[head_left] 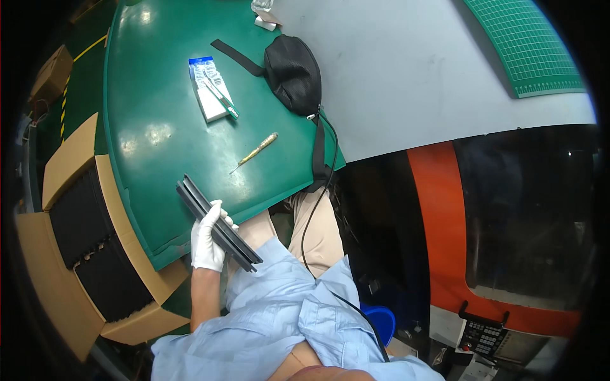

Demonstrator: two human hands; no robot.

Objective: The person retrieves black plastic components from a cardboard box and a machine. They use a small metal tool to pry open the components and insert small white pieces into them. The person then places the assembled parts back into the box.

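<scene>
My left hand (208, 239), in a white glove, is closed round a long dark grey channel-shaped strip (219, 223). The strip slants over the near edge of the green table (159, 209), its far end above the mat and its near end over my lap. My right hand does not show. Beyond the strip, a thin screwdriver-like tool with a yellowish handle (259, 150) lies on the table. Farther back rests a white and blue box (211, 95) with a slim green and white pen-like item (222, 101) on top.
An open cardboard box (136, 254) packed with black parts stands left of the table. A black pouch (292, 73) with straps sits at the table's right side, and a black cable runs down to me. An orange and black machine (438, 209) with a keypad stands at right.
</scene>
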